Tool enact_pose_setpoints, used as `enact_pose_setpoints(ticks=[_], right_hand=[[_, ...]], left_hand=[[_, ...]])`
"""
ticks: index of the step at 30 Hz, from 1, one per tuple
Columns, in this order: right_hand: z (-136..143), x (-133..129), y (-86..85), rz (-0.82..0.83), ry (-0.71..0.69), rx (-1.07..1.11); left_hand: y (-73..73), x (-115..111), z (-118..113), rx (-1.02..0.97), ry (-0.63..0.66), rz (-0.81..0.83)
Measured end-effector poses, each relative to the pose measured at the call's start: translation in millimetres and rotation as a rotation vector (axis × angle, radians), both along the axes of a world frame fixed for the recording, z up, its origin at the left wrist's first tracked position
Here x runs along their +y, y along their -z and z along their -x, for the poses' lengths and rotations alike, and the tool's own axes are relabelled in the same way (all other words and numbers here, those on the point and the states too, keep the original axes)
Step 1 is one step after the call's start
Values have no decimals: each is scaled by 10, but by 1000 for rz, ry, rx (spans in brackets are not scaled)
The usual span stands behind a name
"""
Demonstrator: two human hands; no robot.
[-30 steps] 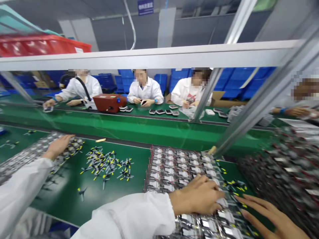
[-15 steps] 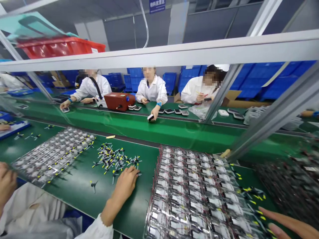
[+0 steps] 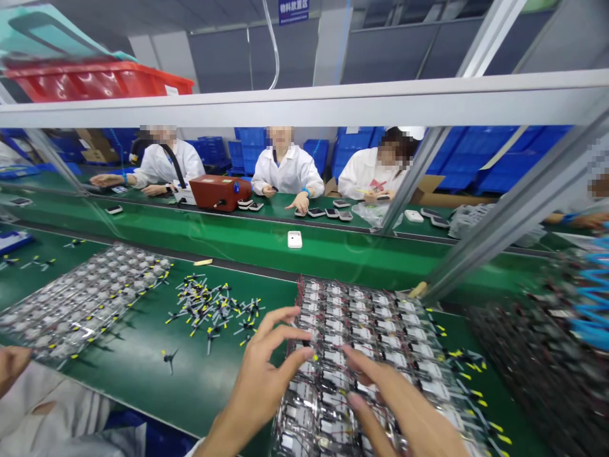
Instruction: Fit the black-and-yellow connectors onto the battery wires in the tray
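Observation:
My left hand (image 3: 266,365) is over the left edge of a clear plastic tray (image 3: 297,397) filled with rows of small white-and-dark parts with thin red wires. Thumb and fingertips close around a small three-bladed propeller, mostly hidden; its yellow tip (image 3: 314,358) shows by the thumb. My right hand (image 3: 399,406) hovers above the tray's middle, index finger and thumb apart, with nothing visible between them. Left of the tray lies a pile of grey propellers (image 3: 209,304) with yellow tips. More propellers (image 3: 469,360) lie along the tray's right edge.
Another filled tray (image 3: 95,292) lies at left, near a co-worker's hand (image 3: 12,368). A single propeller (image 3: 169,360) lies in front. Dark wired parts (image 3: 528,349) are stacked at right. Beyond the green conveyor (image 3: 228,235), co-workers sit behind a metal frame (image 3: 304,108); a white device (image 3: 294,239) lies on it.
My left hand has moved right from the propeller pile to the tray. My right hand has come left from beyond the tray's right edge to above it. A co-worker has released the white device.

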State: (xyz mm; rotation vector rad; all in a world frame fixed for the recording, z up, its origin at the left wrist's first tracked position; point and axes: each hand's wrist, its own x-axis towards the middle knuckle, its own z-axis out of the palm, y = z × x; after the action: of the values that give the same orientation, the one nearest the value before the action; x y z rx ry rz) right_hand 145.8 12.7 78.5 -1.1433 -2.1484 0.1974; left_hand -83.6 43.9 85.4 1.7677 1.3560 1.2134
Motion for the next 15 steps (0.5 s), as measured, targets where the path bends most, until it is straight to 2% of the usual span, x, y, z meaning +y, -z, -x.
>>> enact_pose_setpoints(ticks=[2, 5, 11, 15], right_hand=[[104, 23, -45, 89, 46, 77], [59, 17, -70, 273, 144, 246], [-303, -61, -162, 519, 241, 514], [-577, -152, -105, 687, 330, 713]], left_hand=[[-111, 3, -187, -88, 119, 59], [-207, 72, -444, -170, 232, 162], [-369, 254, -934, -172, 469, 360], [-395, 345, -1251, -40, 556, 319]])
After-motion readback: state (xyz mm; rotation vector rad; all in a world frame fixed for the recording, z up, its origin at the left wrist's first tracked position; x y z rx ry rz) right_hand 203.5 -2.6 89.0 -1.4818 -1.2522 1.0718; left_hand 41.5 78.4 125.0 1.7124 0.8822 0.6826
